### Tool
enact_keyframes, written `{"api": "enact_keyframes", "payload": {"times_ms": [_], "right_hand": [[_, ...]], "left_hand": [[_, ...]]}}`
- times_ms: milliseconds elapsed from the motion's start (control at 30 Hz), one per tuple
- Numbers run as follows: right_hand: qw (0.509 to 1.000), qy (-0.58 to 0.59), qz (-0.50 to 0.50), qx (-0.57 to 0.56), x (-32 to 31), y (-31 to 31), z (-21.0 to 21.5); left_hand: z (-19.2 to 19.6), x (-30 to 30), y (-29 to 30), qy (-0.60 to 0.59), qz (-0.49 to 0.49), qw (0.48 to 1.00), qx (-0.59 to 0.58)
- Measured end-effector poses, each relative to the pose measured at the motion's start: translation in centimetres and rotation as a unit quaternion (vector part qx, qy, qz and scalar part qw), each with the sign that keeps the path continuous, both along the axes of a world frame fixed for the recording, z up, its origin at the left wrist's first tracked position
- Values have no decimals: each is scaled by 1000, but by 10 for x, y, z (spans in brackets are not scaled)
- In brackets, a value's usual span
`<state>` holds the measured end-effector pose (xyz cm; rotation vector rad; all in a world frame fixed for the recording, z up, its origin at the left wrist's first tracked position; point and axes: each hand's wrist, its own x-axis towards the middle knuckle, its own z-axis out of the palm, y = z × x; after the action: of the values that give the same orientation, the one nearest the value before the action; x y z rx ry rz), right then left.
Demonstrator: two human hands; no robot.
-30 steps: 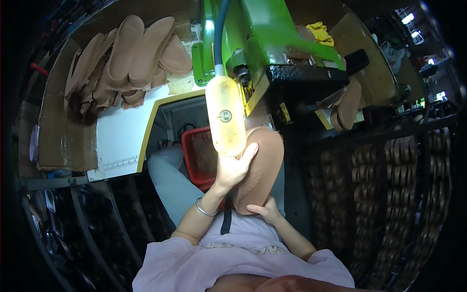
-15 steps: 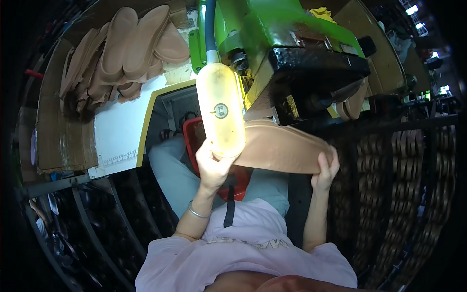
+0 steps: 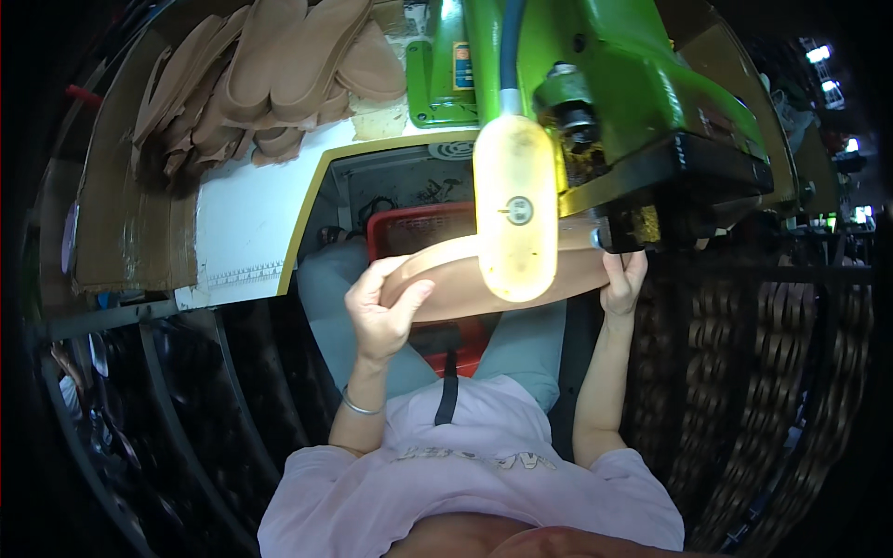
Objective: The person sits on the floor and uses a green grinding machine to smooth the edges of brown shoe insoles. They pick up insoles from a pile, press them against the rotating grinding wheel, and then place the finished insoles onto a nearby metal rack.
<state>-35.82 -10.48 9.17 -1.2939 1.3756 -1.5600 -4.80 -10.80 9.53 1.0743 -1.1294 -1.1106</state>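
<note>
A long brown shoe sole (image 3: 451,296) is held out in front of me, turned up on its edge. My left hand (image 3: 383,312) grips its left end, thumb on the near face and fingers behind. At the other end my right hand (image 3: 621,279) pinches the sole close below the black head (image 3: 693,181) of a green machine (image 3: 633,56). An oval glowing lamp (image 3: 516,209) on a dark flexible neck hangs before the sole and hides its middle. Whether the sole's top edge touches the machine I cannot tell.
Several brown soles (image 3: 279,74) lie piled on a white tabletop (image 3: 242,223) at the left, beside a cardboard box wall (image 3: 130,223). A red plastic basket (image 3: 409,223) stands below the table cutout. Racks of soles (image 3: 781,353) fill the right side.
My left hand has moved from behind the lamp's lower end to the sole's left end. The sole has shifted left and tipped up on edge, its right end now close under the machine head.
</note>
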Motion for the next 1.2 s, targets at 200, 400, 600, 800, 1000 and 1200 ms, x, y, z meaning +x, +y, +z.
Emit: {"api": "enact_keyframes", "payload": {"times_ms": [200, 400, 600, 800, 1000, 1200], "right_hand": [[986, -96, -134, 4, -34, 46, -25], [987, -43, -151, 24, -58, 48, 22], [995, -26, -55, 84, -48, 15, 54], [999, 5, 16, 50, -14, -6, 49], [999, 6, 39, 9, 19, -7, 40], [997, 16, 78, 22, 59, -3, 30]], "left_hand": [[-4, -72, -21, 2, -38, 998, -50], [-12, -89, -26, 56, -89, 994, -42], [17, -58, -10, 181, -95, 976, 73], [27, -11, -18, 123, -111, 983, 78], [13, 18, -20, 48, -89, 995, -25], [-5, 73, -13, 56, -33, 998, -26]]}}
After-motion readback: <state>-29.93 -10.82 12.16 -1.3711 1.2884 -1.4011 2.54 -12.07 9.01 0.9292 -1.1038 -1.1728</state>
